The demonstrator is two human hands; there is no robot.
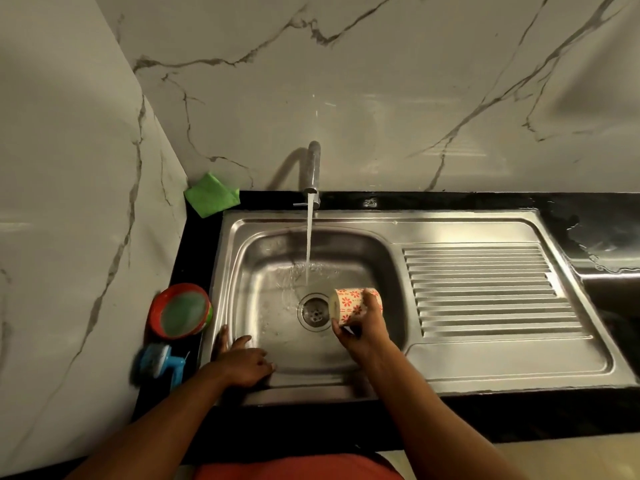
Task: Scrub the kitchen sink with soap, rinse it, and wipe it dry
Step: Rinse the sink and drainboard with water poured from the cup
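Rinsing, seemingly: right hand (363, 336) gripped a tipped cup (349, 301) at drain's (314, 311) three o'clock; left hand (244, 363) lay flat on sink (485, 362). Refill next.

You are facing a sink (485, 362) that is showing brushed stainless steel, its basin shining wet and its ribbed drainboard at the right gleaming duller. The tap (314, 168) is glinting as polished metal. The black worktop (450, 199) is reflecting light like glossy stone, and the wall (381, 81) is showing smooth, grey-veined marble. At upper left of the sink a green cloth (212, 195) is looking soft and matt. The red tub (156, 306) and blue brush (162, 362) at lower left are shining like plastic. The flowered cup (346, 303) is looking smooth; ceramic or plastic, you cannot tell.
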